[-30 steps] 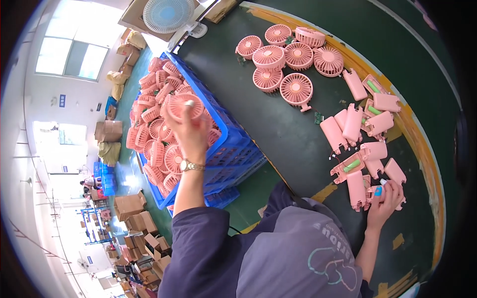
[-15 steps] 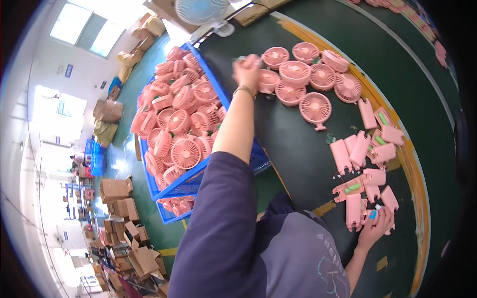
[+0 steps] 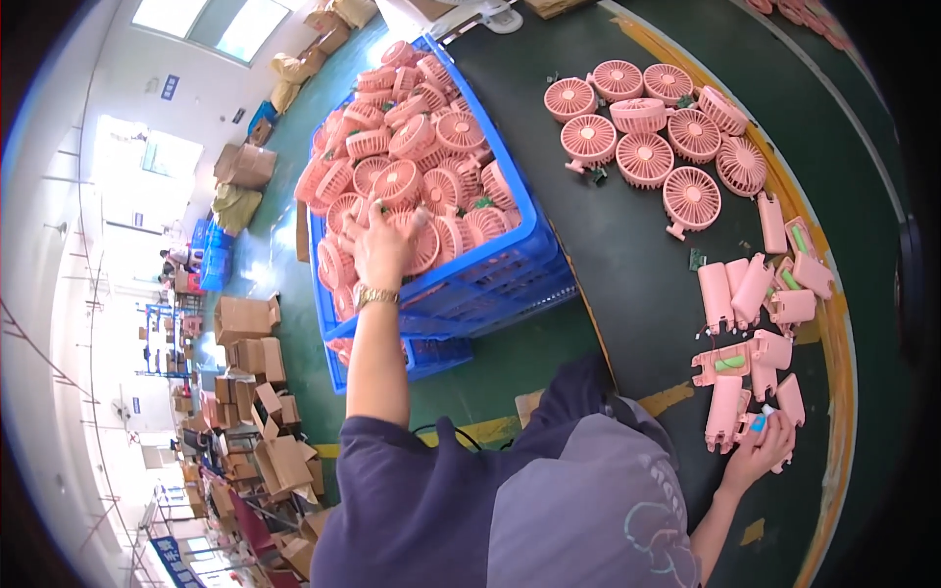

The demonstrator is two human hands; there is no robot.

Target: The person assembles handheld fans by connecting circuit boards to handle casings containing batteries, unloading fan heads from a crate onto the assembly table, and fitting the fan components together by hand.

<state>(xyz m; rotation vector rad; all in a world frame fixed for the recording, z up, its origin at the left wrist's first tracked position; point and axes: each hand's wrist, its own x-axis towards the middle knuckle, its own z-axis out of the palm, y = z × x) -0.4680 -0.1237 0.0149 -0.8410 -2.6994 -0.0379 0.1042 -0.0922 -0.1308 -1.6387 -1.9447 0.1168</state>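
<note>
My left hand [image 3: 384, 245] reaches into a blue plastic crate [image 3: 537, 227] heaped with pink round fan heads [image 3: 397, 183]. Its fingers are spread over the pile, touching or just above a fan head [image 3: 423, 245]; a firm grip does not show. At the lower right of the dark table, my right hand [image 3: 767, 446] is closed around a small blue-and-white object [image 3: 759, 423], its kind unclear. It rests beside pink handle shells [image 3: 723, 407], some showing a green battery cell [image 3: 730, 363] inside.
Several pink fan heads [image 3: 644, 159] lie grouped on the dark table [image 3: 627, 265], near a small green circuit board [image 3: 697, 259]. Yellow tape [image 3: 838, 392] runs along the table's far-right edge. Another blue crate [image 3: 436, 361] sits below the full one. Cardboard boxes [image 3: 245, 318] stand on the left floor.
My left hand has moved from the fan heads on the table left and down into the crate. Another fan head now lies in the table group. My right hand stays by the handle shells.
</note>
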